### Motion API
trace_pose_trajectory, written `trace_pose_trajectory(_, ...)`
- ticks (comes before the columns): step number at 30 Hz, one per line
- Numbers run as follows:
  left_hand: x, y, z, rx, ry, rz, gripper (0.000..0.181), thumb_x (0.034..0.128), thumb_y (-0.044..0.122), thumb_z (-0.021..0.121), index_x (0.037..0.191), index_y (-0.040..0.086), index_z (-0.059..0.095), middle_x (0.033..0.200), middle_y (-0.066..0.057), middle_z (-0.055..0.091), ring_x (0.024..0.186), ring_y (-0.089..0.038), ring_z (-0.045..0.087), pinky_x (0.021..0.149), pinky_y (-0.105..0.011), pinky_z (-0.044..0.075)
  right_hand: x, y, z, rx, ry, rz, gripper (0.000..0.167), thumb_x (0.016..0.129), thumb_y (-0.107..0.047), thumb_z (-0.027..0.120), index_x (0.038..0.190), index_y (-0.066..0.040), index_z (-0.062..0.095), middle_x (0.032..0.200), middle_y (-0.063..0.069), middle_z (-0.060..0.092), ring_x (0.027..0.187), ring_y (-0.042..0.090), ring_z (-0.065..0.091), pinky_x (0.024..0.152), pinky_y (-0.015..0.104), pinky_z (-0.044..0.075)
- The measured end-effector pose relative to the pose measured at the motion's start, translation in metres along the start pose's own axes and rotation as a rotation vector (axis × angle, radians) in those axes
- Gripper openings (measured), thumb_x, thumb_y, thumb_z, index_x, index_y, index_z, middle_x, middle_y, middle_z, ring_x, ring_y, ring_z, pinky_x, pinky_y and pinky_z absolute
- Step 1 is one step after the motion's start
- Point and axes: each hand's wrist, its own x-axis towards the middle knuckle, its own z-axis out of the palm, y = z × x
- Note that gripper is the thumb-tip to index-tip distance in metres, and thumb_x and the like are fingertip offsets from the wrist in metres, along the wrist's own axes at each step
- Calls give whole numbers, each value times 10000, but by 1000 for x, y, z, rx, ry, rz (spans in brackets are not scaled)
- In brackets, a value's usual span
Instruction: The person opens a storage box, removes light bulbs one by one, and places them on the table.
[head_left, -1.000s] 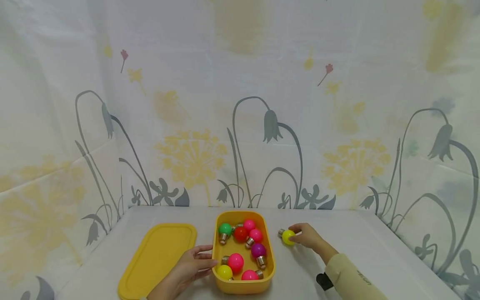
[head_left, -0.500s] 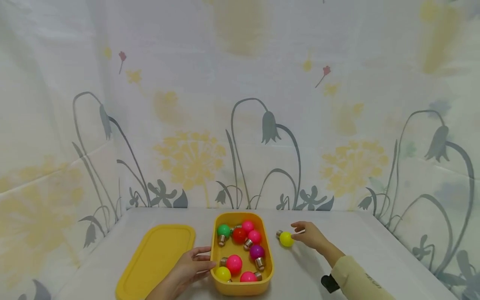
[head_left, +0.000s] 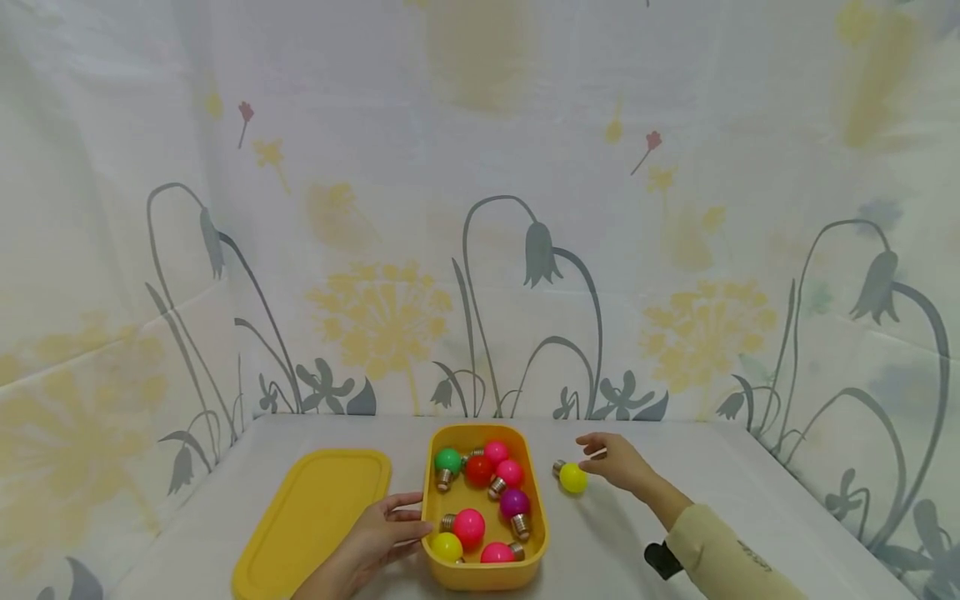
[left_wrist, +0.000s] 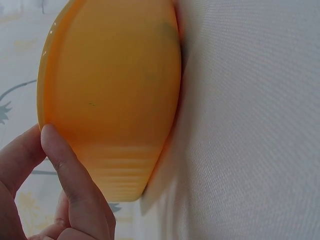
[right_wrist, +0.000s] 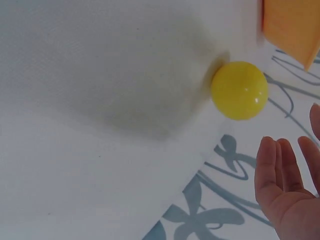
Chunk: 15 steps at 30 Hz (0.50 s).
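A yellow rectangular box [head_left: 483,577] holds several coloured light bulbs with metal screw bases, among them a green bulb [head_left: 447,460] and a purple bulb [head_left: 514,503]. At its left side my left hand [head_left: 378,533] pinches the rim; the left wrist view shows the fingers [left_wrist: 65,165] at the edge of the box wall [left_wrist: 115,90]. A yellow bulb [head_left: 573,478] lies on the table just right of the box. My right hand [head_left: 618,462] hovers beside and above this bulb, apart from it in the right wrist view, fingers [right_wrist: 267,165] extended and holding nothing.
A yellow lid [head_left: 322,508] lies flat on the white table [head_left: 720,492], left of the box. A black object [head_left: 663,560] shows beneath the right sleeve. A flower-patterned cloth [head_left: 480,250] rises behind the table.
My right hand has let go of the yellow bulb and drawn slightly up and away; the bulb stays on the table. My left hand remains on the box.
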Motion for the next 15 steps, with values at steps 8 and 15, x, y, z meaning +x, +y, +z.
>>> trace_pose_trajectory(8,-1,0,-1,-5,-1,0,617,786,67,744,1300,-75,433,1005,-158,572,749,-166,613,731,-332,543,7,-9,6,-8,-12,-15,349,800,-32,708,1133,22,616,1025,161,608,884,255,589,769,389,529)
trace_pose_trajectory(15,-1,0,0,-10,-12,10,619,790,68,741,1303,-78,427,1002,-154,567,746,-163,615,730,-327,543,9,-19,9,-11,-13,-33,337,791,-16,711,1117,11,628,983,108,614,872,242,587,760,364,535)
